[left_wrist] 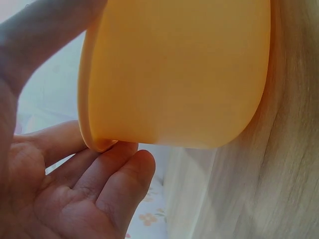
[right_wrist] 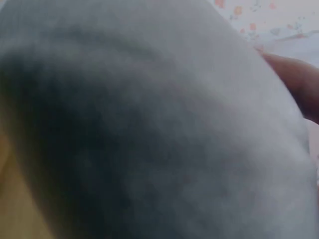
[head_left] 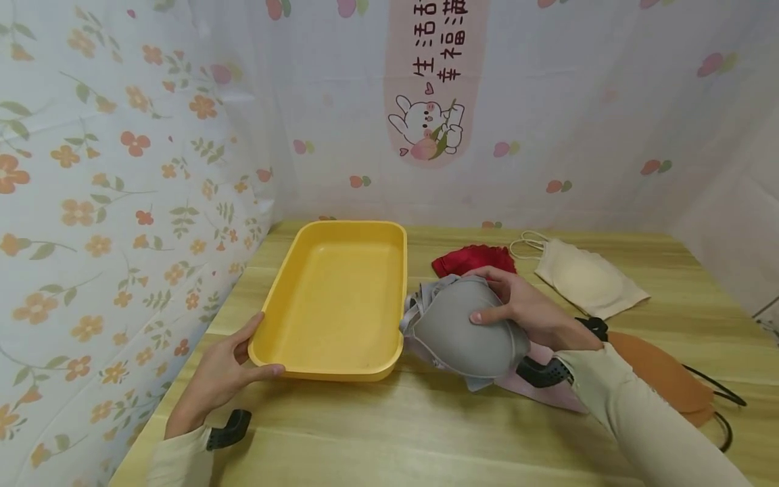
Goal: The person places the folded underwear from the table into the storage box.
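A yellow plastic tub stands on the table left of centre, its inside bare. My left hand grips its near left corner, thumb along the front wall and fingers at the left side. The left wrist view shows those fingers against the rim. Just right of the tub, my right hand holds a folded grey bra, thumb on the moulded cup; some fingertips are hidden behind it. The bra's straps and hooks side touch or overlap the tub's right rim. Grey cloth fills the right wrist view, blurred.
Behind the right hand lie a red lace bra and a cream camisole-style bra. A pink piece of cloth lies partly under the grey bra. An orange-brown bra with black straps is partly covered by the right forearm.
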Demonstrator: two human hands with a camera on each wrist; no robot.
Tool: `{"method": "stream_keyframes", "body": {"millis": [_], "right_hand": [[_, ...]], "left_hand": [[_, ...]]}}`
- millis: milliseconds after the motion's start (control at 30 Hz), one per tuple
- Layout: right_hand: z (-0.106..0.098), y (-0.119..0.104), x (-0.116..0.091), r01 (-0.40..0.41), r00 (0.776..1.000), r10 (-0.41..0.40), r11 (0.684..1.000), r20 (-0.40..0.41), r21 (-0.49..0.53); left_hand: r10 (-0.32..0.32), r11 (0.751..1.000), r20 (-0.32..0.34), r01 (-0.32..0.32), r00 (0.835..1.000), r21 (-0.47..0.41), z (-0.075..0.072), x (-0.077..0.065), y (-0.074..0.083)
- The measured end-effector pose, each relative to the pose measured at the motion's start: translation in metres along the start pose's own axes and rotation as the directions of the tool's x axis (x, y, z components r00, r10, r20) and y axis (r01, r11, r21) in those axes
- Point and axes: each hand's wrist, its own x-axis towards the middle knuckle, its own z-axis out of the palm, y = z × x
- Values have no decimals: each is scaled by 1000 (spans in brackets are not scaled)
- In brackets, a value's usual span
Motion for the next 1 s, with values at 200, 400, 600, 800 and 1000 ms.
{"method": "stream_keyframes", "body": {"millis": [200,400,600,800,1000], "right_hand": [[-2,-40,22,10,999,-8,999,51,-49],[-5,-81,41,-7,996,14,997,93,-77],[22,-95,78,-8,998,6,999,55,42],[60,-79,129,-80,995,95,960,-43,269],[84,-57,168,-99,975,180,875,-130,473]], "left_hand": [[23,1000,-36,-24,999,-13,2,-4,-6],[50,999,-34,-50,998,-18,6,-1,-8],[49,999,-32,-50,998,-11,3,-1,-5],[11,999,-24,-12,1000,-39,4,-2,-1],[-4,999,-22,3,1000,-47,5,-4,1]]}}
